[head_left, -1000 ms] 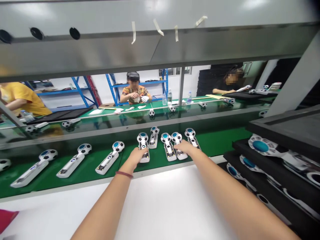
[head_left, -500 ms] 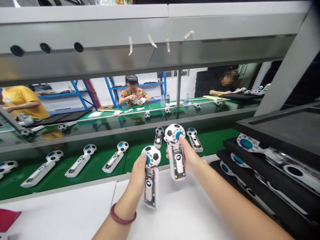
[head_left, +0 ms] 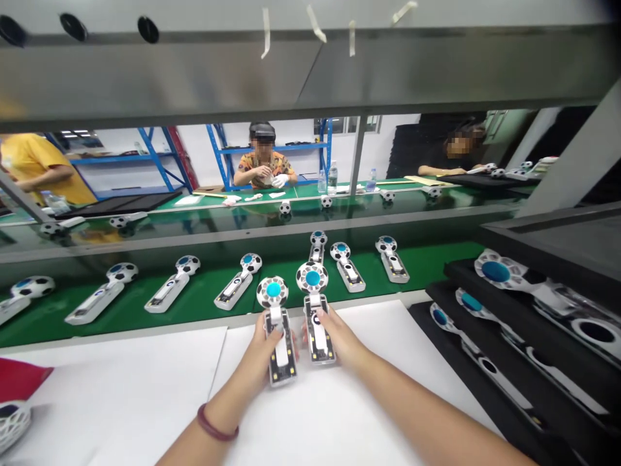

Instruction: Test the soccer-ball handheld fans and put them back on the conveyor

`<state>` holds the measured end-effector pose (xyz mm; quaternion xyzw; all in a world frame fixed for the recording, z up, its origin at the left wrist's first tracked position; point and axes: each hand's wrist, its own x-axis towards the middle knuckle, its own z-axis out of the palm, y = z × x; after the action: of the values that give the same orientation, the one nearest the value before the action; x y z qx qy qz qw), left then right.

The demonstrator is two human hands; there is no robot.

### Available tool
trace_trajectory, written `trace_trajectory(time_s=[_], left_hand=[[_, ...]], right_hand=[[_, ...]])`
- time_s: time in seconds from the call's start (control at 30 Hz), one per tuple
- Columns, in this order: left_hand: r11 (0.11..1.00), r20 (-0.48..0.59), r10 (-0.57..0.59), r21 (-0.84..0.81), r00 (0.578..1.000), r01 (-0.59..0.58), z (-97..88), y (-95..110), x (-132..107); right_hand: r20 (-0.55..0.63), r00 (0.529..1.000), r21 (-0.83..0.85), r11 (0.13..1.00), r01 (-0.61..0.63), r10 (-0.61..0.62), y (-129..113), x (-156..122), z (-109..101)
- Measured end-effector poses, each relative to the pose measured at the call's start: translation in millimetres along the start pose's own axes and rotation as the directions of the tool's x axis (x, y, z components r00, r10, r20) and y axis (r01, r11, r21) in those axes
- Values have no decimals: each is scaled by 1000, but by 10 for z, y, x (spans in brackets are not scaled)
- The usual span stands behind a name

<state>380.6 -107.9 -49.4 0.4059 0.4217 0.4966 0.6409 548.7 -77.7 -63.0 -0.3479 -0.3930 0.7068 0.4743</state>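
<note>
Above the white work surface [head_left: 160, 382], I hold two handheld devices with football-patterned heads and clear handles showing circuit boards. My left hand [head_left: 259, 346] is wrapped round the handle of the left device [head_left: 284, 367], its thumb on the white strip. Its blue disc [head_left: 274, 289] faces me, looking bright. My right hand [head_left: 342, 336] grips the handle of the right device [head_left: 320, 346], thumb near the round button. The two heads almost touch. Fingers behind both handles are mostly hidden.
Similar devices [head_left: 235, 291] lie in a row on the green belt [head_left: 286, 265]. Black trays [head_left: 466, 388] holding more are stacked at right. A red item [head_left: 22, 378] lies at left. A metal beam [head_left: 194, 77] crosses overhead. Several co-workers, one in a patterned shirt [head_left: 247, 165], sit opposite.
Both thumbs have moved from the football heads down to the handles, uncovering the blue discs. The devices have come closer together. My view has tilted down and shifted left.
</note>
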Motion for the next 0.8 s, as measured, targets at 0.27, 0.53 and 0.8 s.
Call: trace_trajectory(time_s=[0.27,0.53,0.8], left_hand=[[993,138,-99,-56,986,107,-49,92,23],[992,164,-117,-24,979,123,-47,113,-2],[992,132,-122,-1,984,123,-57,116,10]], right_hand=[[112,989,100,989,-112,100,-73,-55,31],[128,984,88,987,-133,121,-84,-55,23],[150,983,89,989,-117,103,-61,-44,-8]])
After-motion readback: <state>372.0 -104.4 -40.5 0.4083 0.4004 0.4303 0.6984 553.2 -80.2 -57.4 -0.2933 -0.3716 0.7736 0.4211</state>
